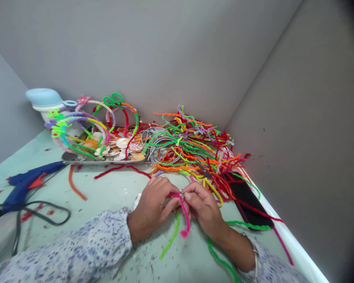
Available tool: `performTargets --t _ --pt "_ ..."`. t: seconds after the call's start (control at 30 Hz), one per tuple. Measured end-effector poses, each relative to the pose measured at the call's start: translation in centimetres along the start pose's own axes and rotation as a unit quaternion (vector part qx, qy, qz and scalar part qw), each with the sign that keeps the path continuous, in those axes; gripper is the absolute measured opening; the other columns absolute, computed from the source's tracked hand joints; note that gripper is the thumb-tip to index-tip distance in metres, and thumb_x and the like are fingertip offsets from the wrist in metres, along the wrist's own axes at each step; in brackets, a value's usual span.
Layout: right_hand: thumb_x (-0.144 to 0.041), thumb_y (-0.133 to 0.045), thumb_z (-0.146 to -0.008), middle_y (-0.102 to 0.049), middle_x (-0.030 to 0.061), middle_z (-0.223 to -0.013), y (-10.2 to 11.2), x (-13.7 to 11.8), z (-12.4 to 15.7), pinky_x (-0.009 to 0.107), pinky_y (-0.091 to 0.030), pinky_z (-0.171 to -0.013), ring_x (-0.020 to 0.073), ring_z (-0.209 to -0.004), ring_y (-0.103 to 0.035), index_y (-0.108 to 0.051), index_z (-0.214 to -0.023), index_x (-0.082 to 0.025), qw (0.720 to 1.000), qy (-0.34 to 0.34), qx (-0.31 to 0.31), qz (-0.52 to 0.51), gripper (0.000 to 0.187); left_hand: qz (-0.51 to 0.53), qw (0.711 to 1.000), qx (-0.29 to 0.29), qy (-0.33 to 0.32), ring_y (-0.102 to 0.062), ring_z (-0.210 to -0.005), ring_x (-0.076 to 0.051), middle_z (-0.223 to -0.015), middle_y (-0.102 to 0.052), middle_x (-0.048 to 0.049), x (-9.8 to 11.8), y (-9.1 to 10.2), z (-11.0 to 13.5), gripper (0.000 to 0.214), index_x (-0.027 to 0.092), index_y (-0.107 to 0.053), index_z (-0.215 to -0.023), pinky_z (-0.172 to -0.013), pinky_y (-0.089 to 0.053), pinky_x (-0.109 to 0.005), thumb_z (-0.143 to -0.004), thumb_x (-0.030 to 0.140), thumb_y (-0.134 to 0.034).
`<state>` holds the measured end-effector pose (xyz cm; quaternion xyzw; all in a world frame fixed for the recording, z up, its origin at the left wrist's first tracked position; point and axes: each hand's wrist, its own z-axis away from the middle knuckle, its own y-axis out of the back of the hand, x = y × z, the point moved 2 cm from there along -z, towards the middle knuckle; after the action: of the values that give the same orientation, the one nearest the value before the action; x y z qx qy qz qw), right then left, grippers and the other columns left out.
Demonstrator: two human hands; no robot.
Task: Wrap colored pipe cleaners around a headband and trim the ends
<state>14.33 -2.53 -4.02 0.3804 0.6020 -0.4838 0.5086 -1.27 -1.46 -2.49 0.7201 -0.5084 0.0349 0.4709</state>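
My left hand [153, 207] and my right hand [205, 210] meet at the middle of the table, thumbs and fingers pinched close together. Between them a bright pink pipe cleaner [186, 224] runs from my left fingertips, its loose end hanging down in a curl. At my right fingertips a small grey, wire-like piece shows beside the pink; the fingers hide most of it. A lime green pipe cleaner [173, 237] lies on the table just below the hands. By my right wrist a green pipe cleaner [221, 257] curves toward the front.
Behind the hands, a metal tray [106, 160] holds shells [122, 142] and several pipe-cleaner-wrapped hoops [106, 131]. Wire rings [157, 151] and a heap of pipe cleaners [200, 137] lie right of it. A blue glue gun [26, 184], a lidded white container [48, 112] and a black phone-like slab [250, 200] flank the workspace.
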Motion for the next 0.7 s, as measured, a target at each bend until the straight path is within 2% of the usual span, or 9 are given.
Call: performTargets --t 0.37,0.7 --pt "-0.033 -0.057 -0.087 -0.055 -0.0066 -0.05 0.1 0.29 0.1 0.018 -0.036 -0.044 0.0066 -0.042 -0.045 -0.055 -0.081 -0.018 1.0 0.006 -0.007 -0.004 0.017 0.005 1.0 -0.01 0.016 -0.05 -0.074 -0.019 -0.075 -0.057 -0.0028 -0.08 -0.08 0.2 0.008 0.018 -0.059 -0.084 -0.072 -0.035 -0.035 -0.088 0.022 -0.052" --pt "-0.035 -0.056 -0.087 -0.056 -0.0055 -0.052 0.11 0.43 0.07 0.019 -0.038 -0.045 0.0079 -0.044 -0.047 -0.054 -0.082 -0.018 1.0 0.007 -0.011 0.023 0.017 0.015 1.0 0.009 0.021 -0.048 -0.074 -0.019 -0.073 -0.056 -0.0038 0.42 0.14 0.05 0.016 0.018 -0.058 -0.08 -0.071 -0.034 -0.035 -0.089 0.026 -0.049"
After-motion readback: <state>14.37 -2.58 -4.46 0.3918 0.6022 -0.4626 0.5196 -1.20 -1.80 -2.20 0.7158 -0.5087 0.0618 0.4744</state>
